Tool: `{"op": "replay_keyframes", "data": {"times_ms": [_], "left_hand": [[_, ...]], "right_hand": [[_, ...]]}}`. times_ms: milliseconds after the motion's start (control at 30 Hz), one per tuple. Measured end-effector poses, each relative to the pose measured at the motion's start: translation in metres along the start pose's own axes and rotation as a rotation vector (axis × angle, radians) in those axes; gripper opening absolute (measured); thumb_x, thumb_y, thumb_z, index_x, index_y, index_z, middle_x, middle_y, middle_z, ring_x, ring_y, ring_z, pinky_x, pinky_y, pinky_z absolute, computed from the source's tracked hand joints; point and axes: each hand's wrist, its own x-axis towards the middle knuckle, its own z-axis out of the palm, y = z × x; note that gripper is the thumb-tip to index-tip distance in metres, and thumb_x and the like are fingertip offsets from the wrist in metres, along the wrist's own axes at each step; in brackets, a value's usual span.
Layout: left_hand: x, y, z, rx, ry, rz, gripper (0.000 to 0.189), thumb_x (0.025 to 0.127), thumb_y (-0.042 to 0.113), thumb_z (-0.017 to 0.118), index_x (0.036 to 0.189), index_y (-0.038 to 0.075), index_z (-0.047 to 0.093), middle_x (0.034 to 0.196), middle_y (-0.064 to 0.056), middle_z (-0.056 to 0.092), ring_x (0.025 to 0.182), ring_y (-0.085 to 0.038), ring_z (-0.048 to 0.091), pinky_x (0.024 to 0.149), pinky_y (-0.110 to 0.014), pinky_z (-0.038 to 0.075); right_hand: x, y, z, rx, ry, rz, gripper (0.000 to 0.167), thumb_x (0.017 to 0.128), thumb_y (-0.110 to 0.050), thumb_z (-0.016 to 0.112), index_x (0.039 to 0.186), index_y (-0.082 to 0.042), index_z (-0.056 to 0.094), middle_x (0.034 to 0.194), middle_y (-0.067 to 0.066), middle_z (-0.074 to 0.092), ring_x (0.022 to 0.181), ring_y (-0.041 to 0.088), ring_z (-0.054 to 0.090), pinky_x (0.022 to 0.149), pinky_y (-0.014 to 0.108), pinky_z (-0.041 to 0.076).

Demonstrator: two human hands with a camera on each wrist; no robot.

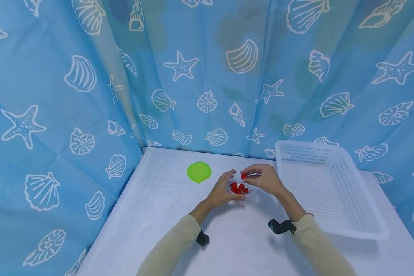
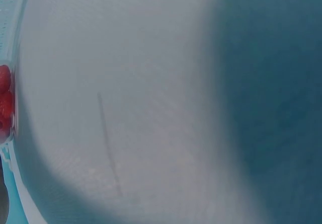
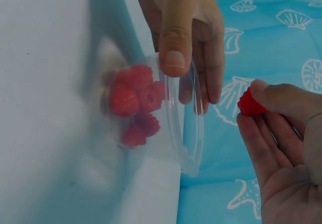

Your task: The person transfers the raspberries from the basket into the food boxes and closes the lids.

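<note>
My left hand holds a clear plastic tub by its rim, thumb on the near side, fingers around the far side. Several red raspberries lie inside the tub; in the left wrist view only some raspberries show at the left edge. Just beyond the rim, my right hand pinches a single raspberry between thumb and fingertips. That berry is apart from the tub and the others.
A bright green lid lies flat on the white table, left of the tub. To the right stands a large white perforated plastic basket. A blue shell-patterned curtain hangs behind and along the left side.
</note>
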Motion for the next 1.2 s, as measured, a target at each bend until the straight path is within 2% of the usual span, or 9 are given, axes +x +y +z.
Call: {"op": "replay_keyframes", "data": {"times_ms": [300, 633, 900, 1067, 1200], "left_hand": [[0.001, -0.001, -0.003, -0.017, -0.002, 0.019, 0.099, 0.075, 0.042, 0.083, 0.154, 0.033, 0.024, 0.150, 0.005, 0.038, 0.135, -0.013, 0.036, 0.101, -0.042, 0.045], [0.002, -0.002, -0.003, -0.010, 0.005, 0.036, 0.099, 0.075, 0.044, 0.083, 0.154, 0.032, 0.025, 0.150, 0.013, 0.036, 0.136, -0.012, 0.036, 0.100, -0.039, 0.046], [0.003, -0.003, -0.002, -0.010, 0.006, 0.042, 0.101, 0.074, 0.045, 0.083, 0.154, 0.028, 0.025, 0.150, 0.010, 0.037, 0.136, -0.014, 0.037, 0.100, -0.040, 0.046], [0.002, -0.003, -0.002, -0.008, 0.006, 0.033, 0.101, 0.073, 0.048, 0.083, 0.154, 0.033, 0.025, 0.150, 0.011, 0.036, 0.135, -0.014, 0.037, 0.099, -0.039, 0.047], [0.001, -0.003, -0.002, -0.009, 0.004, 0.027, 0.102, 0.072, 0.047, 0.084, 0.153, 0.035, 0.024, 0.150, 0.011, 0.036, 0.136, -0.013, 0.037, 0.097, -0.036, 0.048]], "right_hand": [[-0.004, 0.004, 0.011, -0.099, -0.024, 0.066, 0.029, 0.079, -0.008, 0.079, 0.107, -0.014, 0.074, 0.106, 0.003, 0.071, 0.096, 0.023, 0.069, 0.078, 0.035, 0.057], [-0.005, 0.009, 0.013, -0.171, -0.072, 0.063, 0.030, 0.078, -0.003, 0.078, 0.108, -0.005, 0.074, 0.105, 0.006, 0.071, 0.098, 0.027, 0.067, 0.079, 0.035, 0.057], [-0.005, 0.013, 0.014, -0.167, -0.096, 0.078, 0.029, 0.079, -0.003, 0.078, 0.108, -0.005, 0.073, 0.105, 0.007, 0.071, 0.096, 0.025, 0.068, 0.079, 0.034, 0.057], [-0.006, 0.012, 0.014, -0.168, -0.100, 0.091, 0.029, 0.079, -0.003, 0.078, 0.107, -0.006, 0.074, 0.104, 0.005, 0.071, 0.096, 0.024, 0.068, 0.079, 0.035, 0.057], [-0.006, 0.013, 0.015, -0.183, -0.116, 0.070, 0.031, 0.076, -0.002, 0.079, 0.106, -0.008, 0.074, 0.104, 0.004, 0.072, 0.098, 0.025, 0.067, 0.080, 0.035, 0.057]]}}
